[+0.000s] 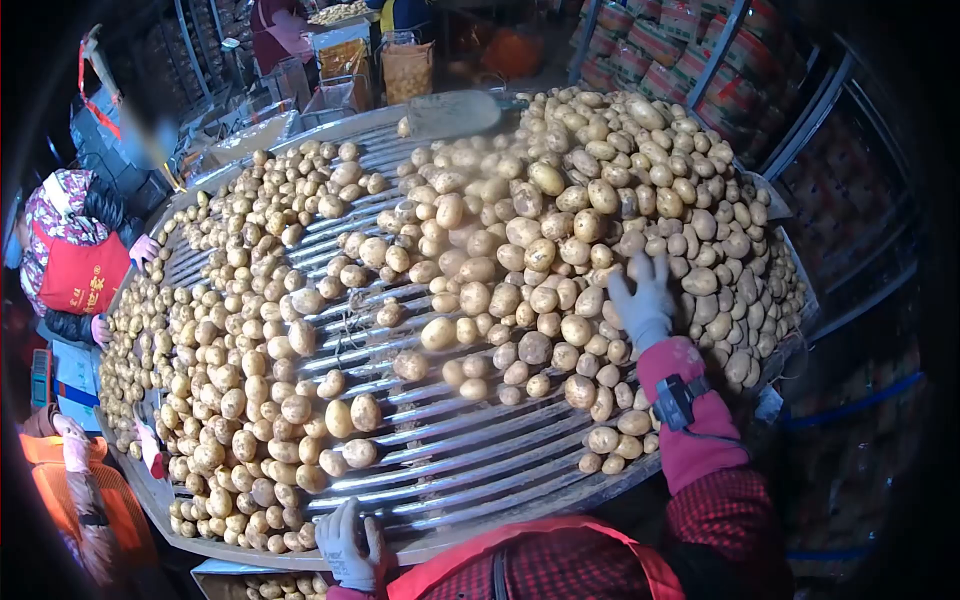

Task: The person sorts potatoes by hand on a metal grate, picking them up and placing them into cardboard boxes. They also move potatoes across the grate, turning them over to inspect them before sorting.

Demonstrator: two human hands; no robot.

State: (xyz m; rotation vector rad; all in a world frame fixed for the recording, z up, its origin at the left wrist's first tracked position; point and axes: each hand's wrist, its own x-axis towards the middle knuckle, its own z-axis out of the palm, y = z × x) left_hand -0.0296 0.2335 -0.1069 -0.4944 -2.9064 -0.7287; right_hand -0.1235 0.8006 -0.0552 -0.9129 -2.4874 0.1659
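My right hand (645, 308), in a pale grey glove, reaches over the large heap of potatoes (540, 255). Its fingers are spread and touch the potatoes without closing round one. At the near edge of the slatted metal table (470, 465), my left hand (347, 545) wears the same kind of glove. It is open, with the thumb apart, beside the front of the left-hand group of potatoes (245, 410). A bare strip of metal slats runs between the two groups, with a few loose potatoes (365, 412) along it.
Two people stand along the left side, one in a red apron (85, 270), one in an orange vest (90, 500). A crate of potatoes (285, 585) is below the near edge. Filled sacks (660, 60) are stacked behind. A flat board (455, 115) lies at the far edge.
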